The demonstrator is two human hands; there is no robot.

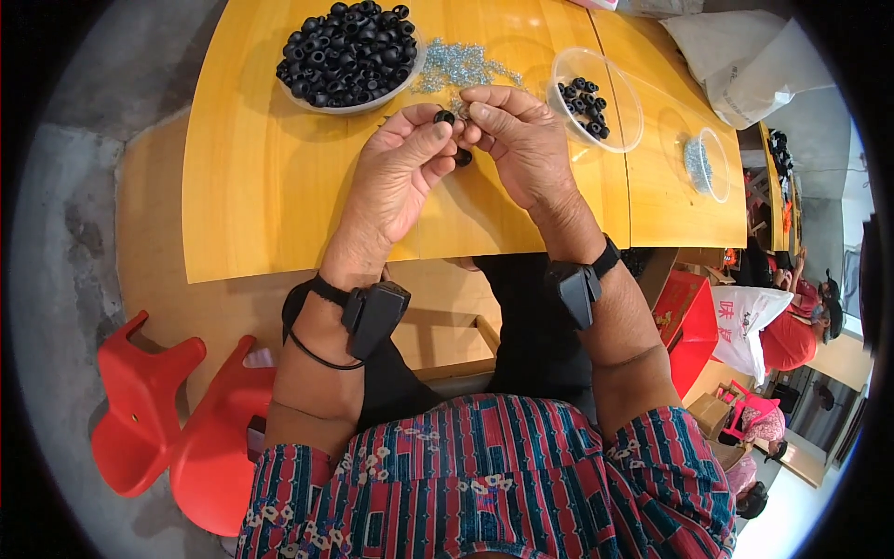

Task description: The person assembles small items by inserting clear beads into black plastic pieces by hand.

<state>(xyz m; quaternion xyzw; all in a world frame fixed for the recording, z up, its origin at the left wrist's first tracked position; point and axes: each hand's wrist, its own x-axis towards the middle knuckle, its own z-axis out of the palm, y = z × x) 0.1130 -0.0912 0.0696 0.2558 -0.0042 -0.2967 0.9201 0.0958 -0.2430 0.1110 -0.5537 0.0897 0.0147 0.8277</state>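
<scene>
My left hand [399, 172] is closed, pinching a small round black cap [444, 117] between thumb and fingers above the yellow table. Close against it, my right hand [526, 144] is closed too, thumb and forefinger pressed together at the cap's side; what lies between them is too small to make out. A second black cap [463, 157] shows just under the fingertips, and I cannot tell whether it is held or lies on the table. Beyond my hands spreads a loose pile of small shiny silvery-blue pieces [456, 65].
At the far left stands a bowl [346, 109] heaped with black caps. To the right, a see-through tub [629, 140] holds several caps, and a smaller tub [723, 191] holds silvery pieces. Red chairs [140, 410] stand at left. Other people [792, 331] sit at far right.
</scene>
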